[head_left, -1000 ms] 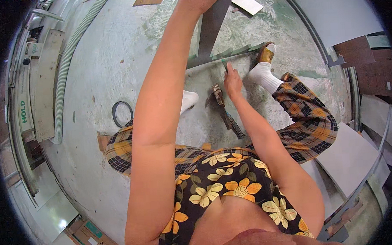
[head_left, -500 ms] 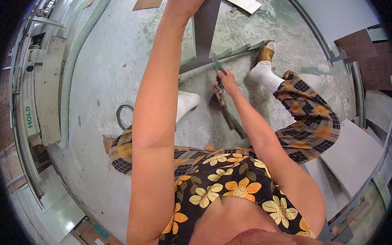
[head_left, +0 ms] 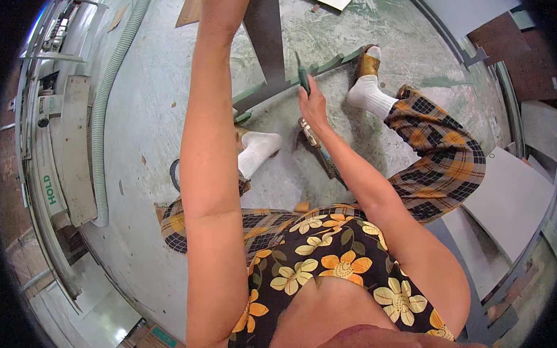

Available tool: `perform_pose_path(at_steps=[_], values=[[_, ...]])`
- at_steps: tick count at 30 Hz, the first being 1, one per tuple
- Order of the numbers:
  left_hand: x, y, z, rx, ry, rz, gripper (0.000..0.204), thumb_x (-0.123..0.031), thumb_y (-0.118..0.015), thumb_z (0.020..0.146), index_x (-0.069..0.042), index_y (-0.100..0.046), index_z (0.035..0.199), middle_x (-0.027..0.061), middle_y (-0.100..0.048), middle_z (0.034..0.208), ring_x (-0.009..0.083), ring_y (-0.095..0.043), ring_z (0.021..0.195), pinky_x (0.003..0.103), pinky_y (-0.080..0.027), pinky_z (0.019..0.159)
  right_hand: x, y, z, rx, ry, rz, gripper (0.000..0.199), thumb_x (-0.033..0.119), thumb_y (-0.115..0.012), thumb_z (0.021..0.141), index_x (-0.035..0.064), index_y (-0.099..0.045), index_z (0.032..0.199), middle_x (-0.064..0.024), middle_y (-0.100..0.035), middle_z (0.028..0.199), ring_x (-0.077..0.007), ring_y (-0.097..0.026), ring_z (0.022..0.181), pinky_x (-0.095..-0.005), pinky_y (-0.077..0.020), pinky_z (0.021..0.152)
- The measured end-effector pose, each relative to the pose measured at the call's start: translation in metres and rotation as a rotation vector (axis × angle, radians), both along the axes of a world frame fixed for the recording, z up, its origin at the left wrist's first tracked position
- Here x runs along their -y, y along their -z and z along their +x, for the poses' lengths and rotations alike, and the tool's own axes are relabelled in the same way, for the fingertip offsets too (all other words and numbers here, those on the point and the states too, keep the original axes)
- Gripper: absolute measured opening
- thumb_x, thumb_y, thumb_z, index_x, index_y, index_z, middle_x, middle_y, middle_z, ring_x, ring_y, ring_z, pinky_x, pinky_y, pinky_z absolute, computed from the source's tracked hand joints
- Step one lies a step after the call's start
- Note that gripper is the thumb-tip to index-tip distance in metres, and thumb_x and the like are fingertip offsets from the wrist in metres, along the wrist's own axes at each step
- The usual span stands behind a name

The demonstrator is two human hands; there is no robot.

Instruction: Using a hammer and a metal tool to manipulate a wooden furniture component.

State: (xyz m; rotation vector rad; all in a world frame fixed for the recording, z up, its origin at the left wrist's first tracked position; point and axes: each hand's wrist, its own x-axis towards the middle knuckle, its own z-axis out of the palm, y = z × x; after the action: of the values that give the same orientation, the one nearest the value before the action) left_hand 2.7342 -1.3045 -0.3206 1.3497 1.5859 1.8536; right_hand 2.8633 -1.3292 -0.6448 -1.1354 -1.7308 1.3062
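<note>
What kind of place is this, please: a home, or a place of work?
Most likely a workshop, perhaps for panels or furniture. The concrete floor is dusty and stained, a ribbed extraction hose runs beside a long machine, and cut grey boards lie around.

The metal frame (head_left: 269, 88) lies on the floor (head_left: 148, 117), ahead of the seated person. The right hand (head_left: 313, 105) sits just right of the frame's upright bar. A hammer (head_left: 317, 149) lies behind the frame, nearer the person. A hose (head_left: 107, 100) runs well left of the frame.
</note>
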Motion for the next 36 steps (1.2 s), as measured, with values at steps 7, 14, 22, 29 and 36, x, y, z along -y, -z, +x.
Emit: perform_pose_path(at_steps=[7, 14, 22, 29, 36], values=[[-0.005, -0.003, 0.006, 0.064, -0.017, 0.01, 0.023, -0.027, -0.07, 0.088, -0.004, -0.069, 0.087, 0.0026, -0.067, 0.072, 0.0112, -0.063, 0.063, 0.024, -0.049, 0.06, 0.003, -0.012, 0.015, 0.143, -0.242, -0.023, 0.043, 0.016, -0.056, 0.088, 0.0082, -0.05, 0.13, -0.0272, -0.061, 0.112, -0.0449, -0.058, 0.103, -0.05, -0.0459, 0.087], [0.0, -0.003, 0.006, 0.057, -0.03, -0.009, 0.023, -0.028, -0.07, 0.088, -0.005, -0.069, 0.087, 0.0025, -0.067, 0.072, 0.0111, -0.063, 0.064, 0.025, -0.05, 0.061, 0.008, -0.001, 0.015, 0.156, -0.229, -0.028, 0.038, 0.016, -0.054, 0.09, 0.0096, -0.051, 0.127, -0.0251, -0.063, 0.101, -0.0451, -0.059, 0.097, -0.0468, -0.0471, 0.082], [0.002, -0.003, 0.007, 0.054, -0.032, -0.014, 0.022, -0.027, -0.07, 0.088, -0.005, -0.069, 0.089, 0.0027, -0.067, 0.072, 0.0115, -0.064, 0.065, 0.025, -0.05, 0.06, 0.0, 0.01, 0.027, 0.391, -0.272, 0.215, 0.044, 0.015, -0.055, 0.089, 0.0194, -0.048, 0.132, -0.0222, -0.061, 0.097, -0.0438, -0.061, 0.088, -0.0506, -0.0487, 0.077], [-0.003, 0.0, 0.005, 0.079, -0.016, -0.003, 0.022, -0.026, -0.069, 0.089, -0.004, -0.069, 0.091, 0.0031, -0.067, 0.073, 0.012, -0.065, 0.065, 0.025, -0.051, 0.061, -0.036, 0.024, 0.047, 0.439, -0.111, 0.207, 0.038, 0.02, -0.055, 0.089, 0.0189, -0.051, 0.127, -0.0246, -0.063, 0.094, -0.0428, -0.061, 0.088, -0.0517, -0.0484, 0.075], [-0.001, -0.004, 0.009, 0.096, 0.0, 0.006, 0.021, -0.026, -0.069, 0.089, -0.005, -0.069, 0.09, 0.0033, -0.067, 0.074, 0.0128, -0.065, 0.066, 0.026, -0.051, 0.063, -0.047, 0.054, 0.049, 0.29, -0.223, -0.006, 0.039, 0.022, -0.059, 0.087, 0.0092, -0.054, 0.123, -0.0241, -0.064, 0.102, -0.0422, -0.061, 0.097, -0.047, -0.0476, 0.081]])
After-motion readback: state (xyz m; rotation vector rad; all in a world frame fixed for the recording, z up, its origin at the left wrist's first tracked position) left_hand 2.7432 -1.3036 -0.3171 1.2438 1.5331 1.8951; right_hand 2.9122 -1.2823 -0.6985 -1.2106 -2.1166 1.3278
